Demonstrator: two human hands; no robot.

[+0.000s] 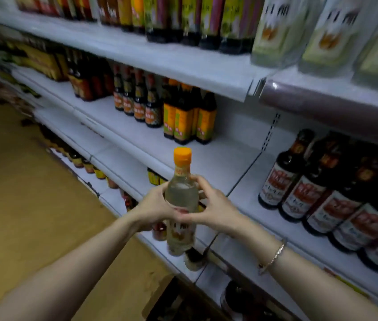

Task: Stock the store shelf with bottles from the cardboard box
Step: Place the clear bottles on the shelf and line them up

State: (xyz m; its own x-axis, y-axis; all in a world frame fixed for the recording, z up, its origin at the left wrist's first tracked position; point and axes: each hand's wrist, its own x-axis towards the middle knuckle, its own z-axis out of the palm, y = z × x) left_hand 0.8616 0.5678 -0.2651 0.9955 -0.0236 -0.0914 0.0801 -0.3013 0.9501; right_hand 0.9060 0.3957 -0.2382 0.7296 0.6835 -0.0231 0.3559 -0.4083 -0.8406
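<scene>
A clear bottle [181,193] with an orange cap and a pale label stands upright in front of the white store shelf [225,163]. My left hand [153,208] grips its body from the left. My right hand [213,205] holds it from the right, fingers curled round the shoulder. The bottle hangs in the air before a bare stretch of the middle shelf. A cardboard box [160,295] shows partly at the bottom edge, on the floor below my arms.
Dark bottles with orange labels [185,117] stand behind the bare stretch. Dark bottles with red-and-white labels [336,200] fill the shelf to the right. Clear bottles with pale labels [327,33] stand on the top shelf at right. A tan floor [21,193] lies left.
</scene>
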